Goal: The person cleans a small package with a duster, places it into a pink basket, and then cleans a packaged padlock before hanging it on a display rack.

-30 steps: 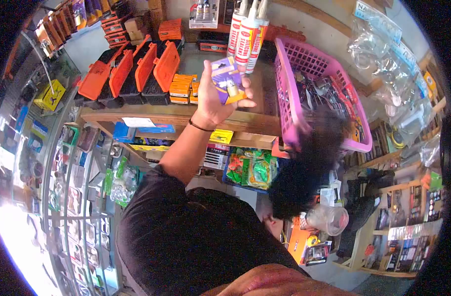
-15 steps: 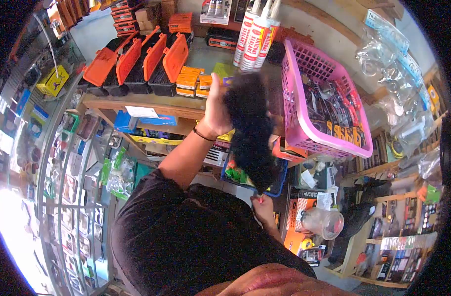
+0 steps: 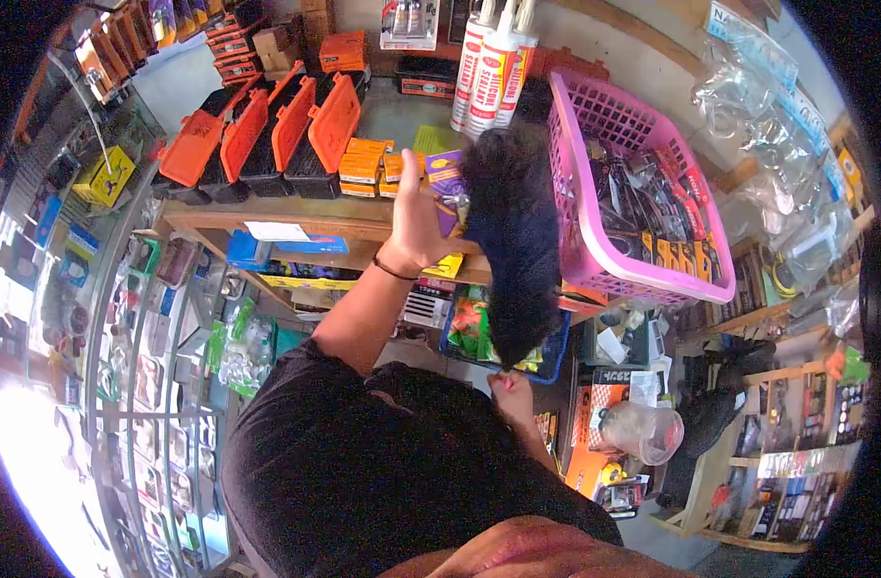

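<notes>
I am standing in a crowded hardware shop, with a glass showcase (image 3: 142, 366) of packeted goods running along my left. Ahead of me a wooden shelf (image 3: 344, 220) is carrying stock, its bare top looking dusty and scuffed. On its right a pink basket (image 3: 594, 250) full of carded tools is hanging over the edge.

In front of that basket I am holding up a black duster (image 3: 517, 241). Its head is soft and bushy, and I judge it very light and floppy, so the stiff handle at the near end is the only sound place to grip it. My right hand (image 3: 512, 393) is clamped on that handle, low and near my chest.

Far left on the shelf, orange cases (image 3: 267, 135) are standing with their lids open. Sealant tubes (image 3: 488, 67) are standing upright at the far end.

My left hand (image 3: 416, 217) is closed on a purple packet (image 3: 445, 173), raised over the shelf just left of the duster head and touching it. The packet looks like thin, stiff card, light but easily bent, so I am pinching it by its near edge.
</notes>
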{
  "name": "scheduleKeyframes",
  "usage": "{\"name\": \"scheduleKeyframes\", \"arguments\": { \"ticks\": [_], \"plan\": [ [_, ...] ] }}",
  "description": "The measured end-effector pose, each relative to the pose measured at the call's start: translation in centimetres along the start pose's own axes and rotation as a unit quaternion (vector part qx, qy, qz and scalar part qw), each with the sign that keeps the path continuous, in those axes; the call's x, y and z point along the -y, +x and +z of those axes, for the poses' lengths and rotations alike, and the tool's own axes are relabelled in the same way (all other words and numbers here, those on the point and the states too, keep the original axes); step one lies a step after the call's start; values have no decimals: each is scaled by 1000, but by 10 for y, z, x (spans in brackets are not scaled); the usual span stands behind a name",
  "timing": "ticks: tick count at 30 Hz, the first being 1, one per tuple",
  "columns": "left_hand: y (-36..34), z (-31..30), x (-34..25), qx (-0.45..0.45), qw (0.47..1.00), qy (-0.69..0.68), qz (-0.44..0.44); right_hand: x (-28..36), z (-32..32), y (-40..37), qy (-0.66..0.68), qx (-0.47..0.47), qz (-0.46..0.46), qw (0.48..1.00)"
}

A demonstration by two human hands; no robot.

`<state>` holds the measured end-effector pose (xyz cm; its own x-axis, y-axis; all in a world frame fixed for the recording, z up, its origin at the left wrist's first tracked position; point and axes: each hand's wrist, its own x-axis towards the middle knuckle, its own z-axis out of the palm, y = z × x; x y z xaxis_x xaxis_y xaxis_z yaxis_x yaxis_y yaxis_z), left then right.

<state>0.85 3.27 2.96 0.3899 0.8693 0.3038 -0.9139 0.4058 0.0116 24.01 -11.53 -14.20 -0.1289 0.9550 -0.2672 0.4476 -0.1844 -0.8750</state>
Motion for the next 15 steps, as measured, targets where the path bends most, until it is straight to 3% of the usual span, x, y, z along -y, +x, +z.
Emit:
{"name": "scheduleKeyframes", "arguments": {
  "ticks": [1, 3, 5, 7, 9, 11, 13, 15],
  "plan": [
    [0, 4, 2, 8, 1000, -5, -18, -3, 2, -2, 3, 1, 3, 1000],
    [12, -15, -14, 180, 953, 217, -106, -14, 6, -3, -43, 65, -74, 994],
    [10, -16, -9, 207, 945, 234, -93, -36, 0, 9, -31, 22, -39, 999],
    [2, 1, 3, -34, 984, 177, 8, -44, -3, 10, -19, -17, 0, 1000],
    [11, -17, 4, -36, 986, 166, 7, -46, -3, 5, -48, 20, -50, 997],
    [27, -33, -5, 161, 965, 177, -105, -48, -5, -1, 1, 16, -6, 1000],
    [23, -32, 2, 70, 978, 177, -80, -49, -11, -2, 94, 12, 79, 992],
    [34, -32, 12, -25, 998, 35, -46, -51, -11, -3, 59, 20, 48, 997]
  ]
}}
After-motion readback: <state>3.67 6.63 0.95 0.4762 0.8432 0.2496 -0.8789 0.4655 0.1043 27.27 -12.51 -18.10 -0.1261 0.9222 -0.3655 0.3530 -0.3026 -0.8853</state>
